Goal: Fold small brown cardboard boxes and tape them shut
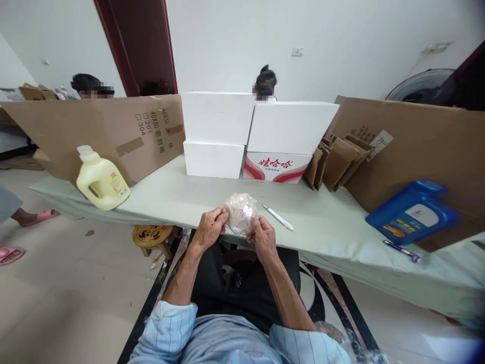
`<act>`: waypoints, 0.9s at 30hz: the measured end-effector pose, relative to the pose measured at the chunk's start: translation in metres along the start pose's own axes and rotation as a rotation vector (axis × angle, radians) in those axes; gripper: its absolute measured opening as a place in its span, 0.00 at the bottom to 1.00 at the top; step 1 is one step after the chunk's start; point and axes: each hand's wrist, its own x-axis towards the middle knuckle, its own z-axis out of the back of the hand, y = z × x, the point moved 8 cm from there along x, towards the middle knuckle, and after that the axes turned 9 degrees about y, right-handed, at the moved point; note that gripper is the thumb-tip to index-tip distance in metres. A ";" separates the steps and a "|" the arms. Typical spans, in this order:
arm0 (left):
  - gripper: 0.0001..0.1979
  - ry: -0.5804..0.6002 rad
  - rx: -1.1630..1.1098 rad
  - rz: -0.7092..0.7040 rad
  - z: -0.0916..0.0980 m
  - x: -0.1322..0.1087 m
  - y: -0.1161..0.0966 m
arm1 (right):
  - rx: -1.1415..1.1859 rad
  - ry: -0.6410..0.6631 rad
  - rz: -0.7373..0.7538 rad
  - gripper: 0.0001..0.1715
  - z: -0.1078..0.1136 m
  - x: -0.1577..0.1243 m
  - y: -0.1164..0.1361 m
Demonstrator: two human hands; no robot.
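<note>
Both hands hold a roundish lump wrapped in clear plastic film [240, 213] just over the near edge of the pale green table [182, 194]. My left hand [209, 228] pinches its left side with fingers closed. My right hand [262, 236] grips its right and lower side, fingers curled. A white pen-like tool [278, 218] lies on the table just right of the bundle.
A yellow detergent jug [100, 181] stands at the left, a blue jug [413, 213] at the right with a small purple-handled tool [401, 250] by it. White foam boxes [257, 129] and cardboard sheets [417, 146] wall the back. Two people sit behind them. A wooden stool [152, 236] is under the table.
</note>
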 end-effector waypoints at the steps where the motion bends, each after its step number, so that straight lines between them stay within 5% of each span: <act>1: 0.20 -0.028 0.012 -0.013 0.000 -0.001 -0.004 | -0.004 -0.004 0.010 0.38 -0.001 -0.001 0.002; 11: 0.24 -0.227 0.030 -0.123 -0.001 -0.006 -0.024 | 0.002 -0.024 0.073 0.38 -0.009 -0.009 0.013; 19: 0.28 -0.036 -0.078 -0.094 0.003 -0.005 -0.016 | -0.006 -0.019 0.044 0.38 -0.004 -0.011 0.005; 27: 0.28 -0.311 0.161 -0.132 0.013 -0.011 -0.032 | -0.035 0.010 0.050 0.36 -0.015 -0.012 0.007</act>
